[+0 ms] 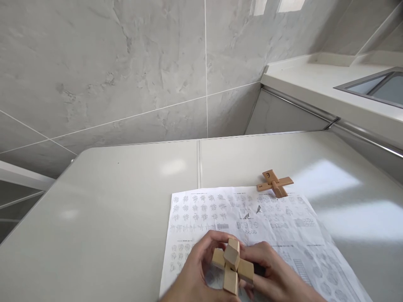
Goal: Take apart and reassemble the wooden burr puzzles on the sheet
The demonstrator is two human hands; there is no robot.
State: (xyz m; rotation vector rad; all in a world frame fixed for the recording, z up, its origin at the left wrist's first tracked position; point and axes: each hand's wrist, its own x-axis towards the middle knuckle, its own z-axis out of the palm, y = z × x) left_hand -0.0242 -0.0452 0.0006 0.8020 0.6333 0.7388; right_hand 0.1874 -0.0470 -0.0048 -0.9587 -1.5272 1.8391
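Observation:
Several interlocked light wooden blocks make up a wooden burr puzzle (pixel 232 256), held low over the printed sheet at the bottom of the view. My left hand (pixel 201 268) curls round its left side, fingers behind and thumb at the lower edge. On the right, my right hand (pixel 270 268) grips the puzzle from the side; some of its fingertips are hidden behind the blocks. Under both hands lies a creased paper sheet (pixel 201 205) with rows of small puzzle drawings. A flat brown wooden cross puzzle (pixel 274 183), with dark marks on its pieces, rests at the sheet's far edge.
The pale folding table (pixel 103 218) has a seam running away from me. Grey marbled tiles (pixel 157 63) form the wall behind it. At right stands a white counter (pixel 302 79) with a metal-framed sink or panel (pixel 378 86). Two small tears mark the paper.

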